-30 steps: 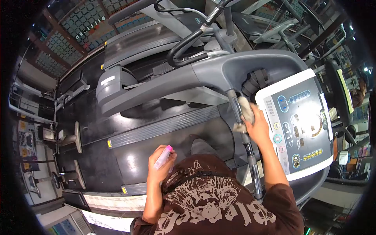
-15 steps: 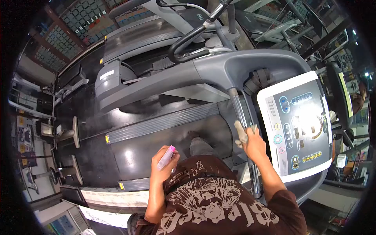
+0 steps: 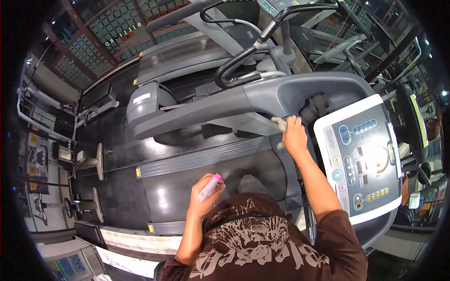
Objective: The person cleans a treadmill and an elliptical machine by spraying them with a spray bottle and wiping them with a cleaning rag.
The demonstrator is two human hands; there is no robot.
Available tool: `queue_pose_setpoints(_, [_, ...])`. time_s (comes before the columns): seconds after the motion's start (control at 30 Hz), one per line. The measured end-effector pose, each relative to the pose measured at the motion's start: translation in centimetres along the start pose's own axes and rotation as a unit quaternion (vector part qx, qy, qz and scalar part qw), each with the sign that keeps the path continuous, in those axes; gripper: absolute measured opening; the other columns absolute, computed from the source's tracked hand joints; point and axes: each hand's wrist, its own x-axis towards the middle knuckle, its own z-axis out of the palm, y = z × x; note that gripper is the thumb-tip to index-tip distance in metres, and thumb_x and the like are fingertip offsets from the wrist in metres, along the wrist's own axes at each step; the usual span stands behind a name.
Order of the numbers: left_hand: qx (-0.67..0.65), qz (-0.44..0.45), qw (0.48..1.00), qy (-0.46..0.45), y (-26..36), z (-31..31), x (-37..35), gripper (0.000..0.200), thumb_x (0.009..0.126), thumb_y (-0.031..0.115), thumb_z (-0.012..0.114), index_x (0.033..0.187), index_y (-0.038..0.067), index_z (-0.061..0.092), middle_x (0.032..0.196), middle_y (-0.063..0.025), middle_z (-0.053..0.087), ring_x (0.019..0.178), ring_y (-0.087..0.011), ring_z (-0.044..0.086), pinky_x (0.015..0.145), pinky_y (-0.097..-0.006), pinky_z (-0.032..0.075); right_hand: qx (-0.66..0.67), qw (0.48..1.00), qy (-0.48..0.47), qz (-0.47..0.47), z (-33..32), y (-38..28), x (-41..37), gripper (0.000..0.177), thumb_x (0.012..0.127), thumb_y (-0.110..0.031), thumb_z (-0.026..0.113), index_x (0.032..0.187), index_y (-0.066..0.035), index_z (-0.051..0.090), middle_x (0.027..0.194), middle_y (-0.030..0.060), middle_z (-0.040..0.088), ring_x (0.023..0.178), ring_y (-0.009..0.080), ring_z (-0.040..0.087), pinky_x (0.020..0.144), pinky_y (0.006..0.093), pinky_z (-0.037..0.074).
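Gym treadmill (image 3: 197,159); right hand (image 3: 295,138) fingers clamp cloth (image 3: 280,124), partly hidden; left hand (image 3: 206,199) fingers wrap spray bottle (image 3: 209,187).

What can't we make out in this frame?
- Head view: the left hand wraps the spray bottle, hiding its label and fill level.
- Head view: the right hand and cloth cover the surface under them, so its condition cannot be seen.
- Head view: the console has glare on it, and its text is too small to read.
- Head view: the brown shirt hides the legs and feet.
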Motion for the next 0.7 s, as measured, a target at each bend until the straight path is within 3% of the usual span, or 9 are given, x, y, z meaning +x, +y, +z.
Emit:
queue_pose_setpoints(0.2, [-0.011,-0.003,1.0,-0.012,0.0,0.6,-1.3,0.014,0.083,-0.006,0.074,0.095,0.0,0.068,0.095,-0.0053,0.066,0.088,-0.0131,0.064,0.079,-0.0273,0.052,0.033,0.999,0.002,0.005,0.1,-0.3,1.8,0.054,0.077,-0.005,0.074,0.123,-0.008,0.047,0.122,0.0217,0.05,0.1,0.0465,0.062,0.083,0.0527,0.056])
queue_pose_setpoints(0.43, [0.008,-0.003,1.0,0.029,-0.5,-0.9,-1.9,0.014,0.084,-0.005,0.073,0.095,0.0,0.068,0.095,-0.0049,0.065,0.087,-0.0127,0.063,0.078,-0.027,0.051,0.064,0.99,-0.11,0.053,-4.9,2.1,-9.5,0.052,0.079,-0.01,0.074,0.123,-0.009,0.046,0.122,0.023,0.052,0.102,0.0472,0.063,0.084,0.0546,0.053])
queue_pose_setpoints(0.53, [-0.015,-0.012,0.998,0.055,-0.7,-2.0,-1.6,0.013,0.084,-0.004,0.073,0.095,0.0,0.068,0.095,-0.0047,0.065,0.087,-0.0122,0.062,0.078,-0.0267,0.051,0.083,0.99,-0.078,0.086,-5.5,2.0,-11.3,0.05,0.08,-0.012,0.075,0.121,-0.01,0.047,0.119,0.0204,0.054,0.099,0.047,0.063,0.08,0.0546,0.052])
queue_pose_setpoints(0.7, [-0.011,0.02,0.996,0.08,-1.4,-3.6,-0.9,0.013,0.084,-0.004,0.073,0.096,-0.001,0.068,0.095,-0.0049,0.065,0.087,-0.012,0.062,0.078,-0.0265,0.051,0.072,0.994,-0.008,0.081,-2.7,1.5,-7.0,0.045,0.082,-0.014,0.075,0.118,-0.01,0.048,0.115,0.0195,0.056,0.098,0.0475,0.063,0.078,0.0555,0.051])
